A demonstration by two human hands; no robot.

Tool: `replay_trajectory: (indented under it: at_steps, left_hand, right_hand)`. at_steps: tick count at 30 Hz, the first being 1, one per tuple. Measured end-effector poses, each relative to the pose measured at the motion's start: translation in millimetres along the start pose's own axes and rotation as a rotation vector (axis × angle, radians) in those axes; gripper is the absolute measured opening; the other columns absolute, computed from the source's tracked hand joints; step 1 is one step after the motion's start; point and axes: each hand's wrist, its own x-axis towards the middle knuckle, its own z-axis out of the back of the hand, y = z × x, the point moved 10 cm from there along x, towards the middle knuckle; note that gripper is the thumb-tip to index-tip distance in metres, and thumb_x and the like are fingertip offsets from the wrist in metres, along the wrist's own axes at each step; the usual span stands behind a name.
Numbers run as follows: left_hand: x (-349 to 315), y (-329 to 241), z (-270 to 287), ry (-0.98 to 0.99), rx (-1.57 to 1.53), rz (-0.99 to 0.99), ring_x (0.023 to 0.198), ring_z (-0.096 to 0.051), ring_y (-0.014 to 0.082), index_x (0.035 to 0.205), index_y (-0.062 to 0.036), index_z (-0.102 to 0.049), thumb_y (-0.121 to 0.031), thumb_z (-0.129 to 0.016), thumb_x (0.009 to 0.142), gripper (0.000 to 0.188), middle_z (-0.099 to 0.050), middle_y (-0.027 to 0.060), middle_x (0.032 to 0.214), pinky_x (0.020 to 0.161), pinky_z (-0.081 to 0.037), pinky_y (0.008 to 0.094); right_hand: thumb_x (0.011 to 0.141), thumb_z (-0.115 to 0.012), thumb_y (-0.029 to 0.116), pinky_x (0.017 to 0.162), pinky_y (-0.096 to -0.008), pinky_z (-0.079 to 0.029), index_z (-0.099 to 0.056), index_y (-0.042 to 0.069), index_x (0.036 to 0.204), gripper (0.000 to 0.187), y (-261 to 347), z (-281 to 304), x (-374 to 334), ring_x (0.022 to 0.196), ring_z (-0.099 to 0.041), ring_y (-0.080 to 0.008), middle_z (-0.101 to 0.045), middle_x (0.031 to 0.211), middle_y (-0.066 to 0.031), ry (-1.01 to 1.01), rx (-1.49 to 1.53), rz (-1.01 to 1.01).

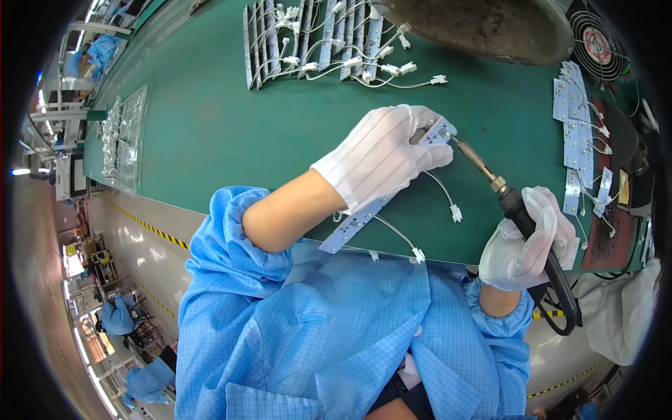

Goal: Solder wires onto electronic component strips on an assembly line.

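Observation:
My left hand, in a white striped glove, is closed around an LED circuit board strip. The strip slants under the palm, its upper end showing between thumb and fingers. White wires with small plugs, such as this white connector, hang from the strip over the green mat. In my gloved right hand is a soldering iron, gripped by its black handle. The iron's metal tip meets or nearly meets the strip's upper end; I cannot tell whether they touch.
Several wired strips lie in rows at the far side of the green mat. More LED boards are stacked at the right, near a round fan grille. A dark metal hood overhangs the back. Clear plastic trays lie at the left.

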Motion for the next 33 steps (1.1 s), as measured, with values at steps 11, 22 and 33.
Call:
replay_trajectory:
  at_steps: [11, 22, 33]
  left_hand:
    - [-3, 1, -2, -0.098, -0.043, -0.062, 0.073, -0.055, 0.0355, 0.093, 0.0002, -0.063, -0.025, -0.063, 0.078, 0.029, -0.058, 0.0183, 0.078, 0.066, -0.045, 0.0407]
    - [-7, -14, -2, -0.115, 0.060, -0.177, 0.071, -0.054, 0.0345, 0.085, 0.0000, -0.061, -0.021, -0.059, 0.080, 0.022, -0.055, 0.0170, 0.077, 0.062, -0.043, 0.0414]
    - [-5, -9, -3, -0.079, 0.082, -0.093, 0.073, -0.054, 0.0342, 0.086, -0.0022, -0.062, -0.021, -0.059, 0.080, 0.020, -0.055, 0.0167, 0.078, 0.061, -0.043, 0.0418]
  right_hand:
    - [0.079, -0.043, -0.002, 0.048, -0.0365, -0.042, -0.047, -0.010, 0.098, 0.021, 6, -15, 5, 0.053, -0.055, -0.0253, -0.060, 0.080, -0.0229, 0.167, 0.027, 0.031]
    - [0.080, -0.044, -0.001, 0.049, -0.0374, -0.043, -0.045, -0.009, 0.100, 0.022, 3, -12, 3, 0.054, -0.056, -0.0267, -0.061, 0.083, -0.0234, 0.156, 0.059, 0.030]
    - [0.084, -0.043, 0.009, 0.057, -0.0324, -0.042, -0.053, -0.010, 0.093, 0.024, -4, -11, 0, 0.062, -0.050, -0.0220, -0.057, 0.076, -0.0205, 0.107, 0.079, -0.100]
